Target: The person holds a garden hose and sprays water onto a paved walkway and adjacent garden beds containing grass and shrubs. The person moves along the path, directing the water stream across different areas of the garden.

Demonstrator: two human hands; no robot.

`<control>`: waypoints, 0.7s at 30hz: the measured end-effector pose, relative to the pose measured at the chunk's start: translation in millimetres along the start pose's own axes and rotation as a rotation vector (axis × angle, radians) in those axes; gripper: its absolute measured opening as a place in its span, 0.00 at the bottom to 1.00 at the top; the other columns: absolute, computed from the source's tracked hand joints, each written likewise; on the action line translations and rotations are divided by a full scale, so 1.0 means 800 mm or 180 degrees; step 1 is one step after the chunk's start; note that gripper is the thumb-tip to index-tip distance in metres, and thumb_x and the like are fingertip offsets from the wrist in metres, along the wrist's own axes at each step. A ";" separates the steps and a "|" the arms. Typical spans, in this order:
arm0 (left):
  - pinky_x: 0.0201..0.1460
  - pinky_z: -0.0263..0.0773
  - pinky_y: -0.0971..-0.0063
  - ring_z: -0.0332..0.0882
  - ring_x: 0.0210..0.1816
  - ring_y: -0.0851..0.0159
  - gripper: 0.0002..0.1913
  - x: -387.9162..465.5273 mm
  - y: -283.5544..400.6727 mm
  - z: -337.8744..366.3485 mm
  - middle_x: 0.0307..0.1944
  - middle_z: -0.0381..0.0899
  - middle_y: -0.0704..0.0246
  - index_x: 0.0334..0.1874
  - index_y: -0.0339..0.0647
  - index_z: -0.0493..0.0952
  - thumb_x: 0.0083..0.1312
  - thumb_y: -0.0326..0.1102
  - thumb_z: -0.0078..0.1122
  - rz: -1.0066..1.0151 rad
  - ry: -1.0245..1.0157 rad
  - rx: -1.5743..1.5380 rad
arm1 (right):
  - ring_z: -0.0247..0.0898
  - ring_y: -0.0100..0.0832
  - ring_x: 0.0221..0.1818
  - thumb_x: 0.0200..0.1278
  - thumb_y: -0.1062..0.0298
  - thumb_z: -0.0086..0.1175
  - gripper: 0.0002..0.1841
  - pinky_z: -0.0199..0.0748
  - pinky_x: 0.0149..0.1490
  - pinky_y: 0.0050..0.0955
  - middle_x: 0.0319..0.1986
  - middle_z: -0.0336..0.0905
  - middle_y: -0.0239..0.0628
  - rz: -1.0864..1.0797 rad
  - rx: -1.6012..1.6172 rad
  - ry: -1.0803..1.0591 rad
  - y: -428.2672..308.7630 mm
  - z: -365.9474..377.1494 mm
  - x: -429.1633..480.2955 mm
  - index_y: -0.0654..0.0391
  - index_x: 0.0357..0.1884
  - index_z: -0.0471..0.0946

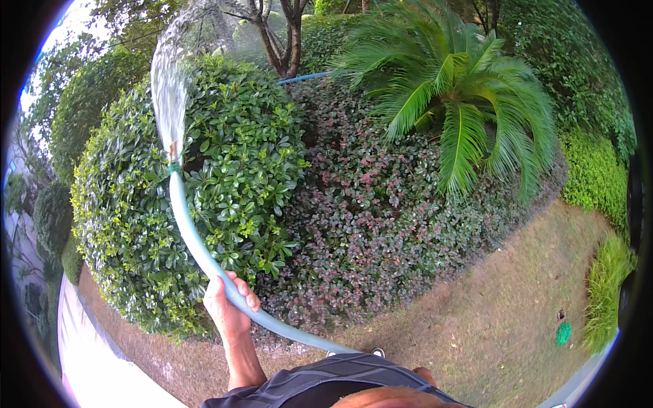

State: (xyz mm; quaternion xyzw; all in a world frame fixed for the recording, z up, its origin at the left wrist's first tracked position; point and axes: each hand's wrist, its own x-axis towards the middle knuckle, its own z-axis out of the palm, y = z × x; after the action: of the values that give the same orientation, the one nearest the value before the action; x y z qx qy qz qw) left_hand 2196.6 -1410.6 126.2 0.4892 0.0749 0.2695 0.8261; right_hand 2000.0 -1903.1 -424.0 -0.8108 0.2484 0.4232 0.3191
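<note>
My left hand point(231, 302) is closed around a pale blue garden hose point(195, 239), with the fingers wrapped over its upper side. The hose curves up from my waist to a nozzle end point(174, 158) bound with green material. A wide spray of water point(169, 92) leaves that end and rises over a rounded green shrub point(240, 153). From my hand the hose runs back down to the right, towards my waist. Of my right arm only a bit of skin shows beside the dark patterned shirt; the right hand itself is out of view.
Low purple-leaved shrubs point(367, 219) fill the middle, with a cycad point(449, 97) behind them at the right. A blue hose point(306, 77) lies near a tree trunk point(285, 56). Dry grass point(490, 316) borders the bed; a green round object point(563, 334) lies there. A pale path point(97, 352) runs at left.
</note>
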 end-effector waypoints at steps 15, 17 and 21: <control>0.14 0.67 0.70 0.71 0.15 0.65 0.19 -0.007 0.016 -0.014 0.24 0.75 0.65 0.49 0.36 0.75 0.81 0.49 0.49 0.0269 0.0336 -0.0021 | 0.83 0.41 0.59 0.64 0.52 0.64 0.18 0.79 0.62 0.40 0.54 0.88 0.41 0.0170 -0.0370 -0.0316 -0.084 -0.049 -0.059 0.47 0.52 0.89; 0.14 0.68 0.70 0.71 0.15 0.65 0.19 -0.006 0.016 -0.017 0.24 0.75 0.65 0.49 0.36 0.75 0.81 0.49 0.49 0.0402 0.0328 0.0024 | 0.83 0.41 0.59 0.64 0.52 0.64 0.18 0.79 0.61 0.40 0.53 0.88 0.41 0.0138 -0.0446 -0.0311 -0.096 -0.056 -0.065 0.47 0.52 0.89; 0.15 0.67 0.71 0.71 0.16 0.66 0.19 -0.003 0.023 -0.027 0.24 0.75 0.66 0.49 0.37 0.75 0.80 0.50 0.51 0.0478 0.0628 -0.0157 | 0.83 0.41 0.58 0.64 0.52 0.64 0.18 0.79 0.61 0.40 0.53 0.88 0.41 0.0108 -0.0520 -0.0288 -0.105 -0.061 -0.064 0.47 0.52 0.89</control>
State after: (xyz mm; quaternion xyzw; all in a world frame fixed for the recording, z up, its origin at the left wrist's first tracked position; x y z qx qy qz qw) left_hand 2179.2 -1388.1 130.6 0.4441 0.1123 0.3792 0.8040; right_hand 2056.1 -1875.1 -333.7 -0.8098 0.2121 0.4837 0.2556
